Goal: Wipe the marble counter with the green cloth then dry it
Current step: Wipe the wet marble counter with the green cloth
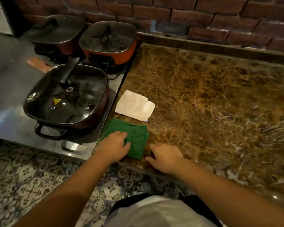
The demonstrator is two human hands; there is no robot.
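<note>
A folded green cloth (134, 136) lies flat at the near left corner of the brown marble counter (211, 104). My left hand (114, 145) rests on top of the cloth's left part, fingers curled and pressing into the fabric. My right hand (164, 157) sits on the bare marble just right of the cloth, near the front edge, fingers bent and holding nothing. A folded white cloth (134, 107) lies on the marble just behind the green one.
Left of the counter is a steel stove top (10, 82) with three lidded square pots: a dark one (67, 97) closest, an orange one (108, 41) and another dark one (56, 31) behind. A brick wall (203, 18) backs the counter. Patterned floor tiles (31, 185) lie below.
</note>
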